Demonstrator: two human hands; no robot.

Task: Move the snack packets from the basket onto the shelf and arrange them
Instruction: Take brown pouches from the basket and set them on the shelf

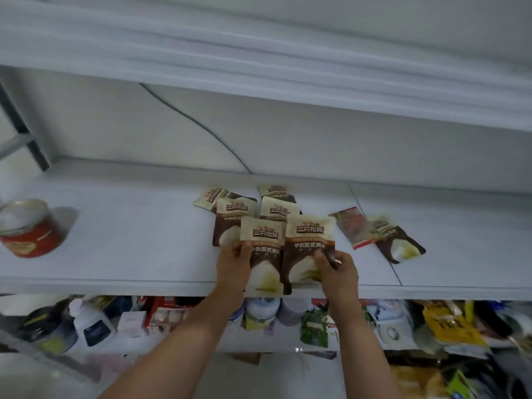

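Several cream-and-brown snack packets lie in overlapping rows on the white shelf (115, 254). My left hand (233, 264) holds the front left packet (263, 254) by its left edge, thumb on top. My right hand (336, 269) pinches the front right packet (309, 249) at its lower right side. Both front packets hang slightly over the shelf's front edge. Behind them lie more packets (234, 218) of the same kind. To the right lie a red-and-green packet (352, 226) and another brown packet (398, 240). The basket is not in view.
A red tin can (27, 228) stands at the shelf's left end. A dark cable (195, 122) runs down the back wall. An upper shelf (259, 67) hangs overhead. The shelf below holds bottles (92, 323), boxes and yellow bags (452, 326).
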